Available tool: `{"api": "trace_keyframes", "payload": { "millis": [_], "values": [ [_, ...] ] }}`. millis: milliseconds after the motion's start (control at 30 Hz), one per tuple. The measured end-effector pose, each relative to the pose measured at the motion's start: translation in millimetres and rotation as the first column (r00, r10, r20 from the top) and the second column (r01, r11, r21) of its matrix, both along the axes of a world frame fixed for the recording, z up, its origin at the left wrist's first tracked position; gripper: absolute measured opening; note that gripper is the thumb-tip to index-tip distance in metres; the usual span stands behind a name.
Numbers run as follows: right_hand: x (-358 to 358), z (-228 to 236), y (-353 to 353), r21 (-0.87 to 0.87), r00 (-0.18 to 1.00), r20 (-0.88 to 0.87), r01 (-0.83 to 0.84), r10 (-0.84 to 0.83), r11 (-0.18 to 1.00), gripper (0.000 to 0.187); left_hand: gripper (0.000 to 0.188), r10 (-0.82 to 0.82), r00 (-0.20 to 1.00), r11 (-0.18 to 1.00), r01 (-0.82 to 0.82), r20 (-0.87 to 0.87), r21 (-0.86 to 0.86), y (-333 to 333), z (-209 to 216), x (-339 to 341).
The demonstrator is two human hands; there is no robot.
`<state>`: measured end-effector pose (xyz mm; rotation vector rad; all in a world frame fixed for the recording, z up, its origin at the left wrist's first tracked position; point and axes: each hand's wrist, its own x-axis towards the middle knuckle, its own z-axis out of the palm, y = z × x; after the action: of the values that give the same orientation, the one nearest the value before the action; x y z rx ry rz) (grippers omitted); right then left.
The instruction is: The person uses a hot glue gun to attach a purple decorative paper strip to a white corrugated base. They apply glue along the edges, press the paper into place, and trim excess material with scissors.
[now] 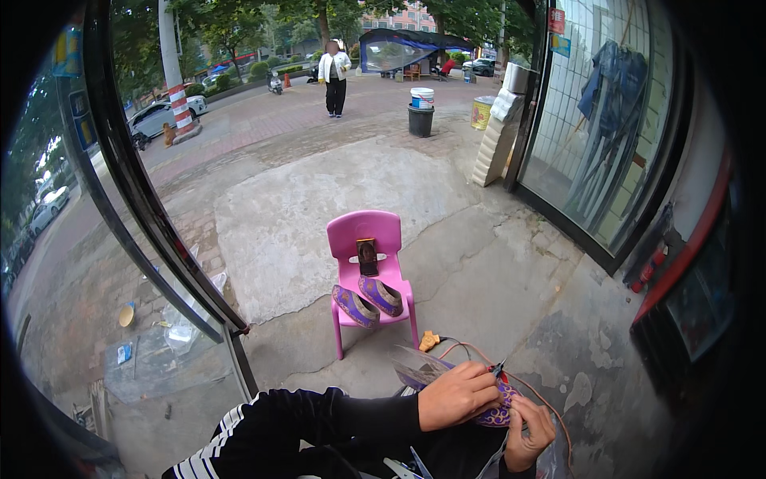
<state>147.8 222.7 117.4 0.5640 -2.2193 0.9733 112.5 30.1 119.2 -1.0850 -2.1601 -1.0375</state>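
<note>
My left hand [457,393] rests over a small purple embroidered shoe [499,413] in my lap, fingers curled, pinching something thin and dark at its top edge. My right hand [527,433] grips the shoe from below and the right. A clear plastic wrapper [416,369] lies under and behind the shoe. An orange-brown cord [533,389] loops past my hands. Ahead stands a small pink plastic chair [369,275] with two more purple embroidered shoes [368,301] on its seat and a phone [367,257] propped against its back.
A glass door with a black frame [152,215] stands open on the left. A glass shopfront [606,136] with hanging clothes is on the right. On the pavement are a dark bin [420,120], a yellow bucket [481,112] and a person walking [334,78].
</note>
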Motion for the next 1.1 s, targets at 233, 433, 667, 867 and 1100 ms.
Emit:
{"api": "trace_keyframes", "payload": {
  "millis": [233, 433, 667, 867, 1100],
  "values": [
    [3.3, 0.8, -1.4, 0.002, 1.000, -0.005, -0.011, 0.011, 1.000, 0.014, 0.011, -0.085, 0.983, 0.995, 0.075, 0.165, 0.065, -3.4, 2.7, 2.4],
    [6.5, 6.4, -3.4, 0.007, 1.000, 0.013, -0.017, 0.017, 1.000, 0.013, 0.012, -0.054, 0.986, 0.998, 0.049, 0.158, 0.037, -5.6, 4.2, 5.5],
    [9.3, 18.6, -9.2, 0.021, 0.999, 0.030, -0.044, 0.043, 0.999, 0.013, 0.012, -0.007, 0.995, 1.000, 0.004, 0.103, 0.031, -8.1, 4.3, 7.5],
    [18.0, 18.1, -14.8, -0.113, 0.976, 0.204, 0.093, -0.069, 0.989, 0.036, 0.011, 0.157, 0.982, 0.987, -0.159, 0.100, 0.005, -36.1, 13.4, -4.7],
    [91.1, -66.9, -54.5, 0.485, 0.607, 0.791, -0.547, -0.075, 0.683, 0.057, 0.011, 0.165, 0.895, 0.967, -0.230, 0.415, 0.112, -63.1, 21.3, -13.1]
  ]
}}
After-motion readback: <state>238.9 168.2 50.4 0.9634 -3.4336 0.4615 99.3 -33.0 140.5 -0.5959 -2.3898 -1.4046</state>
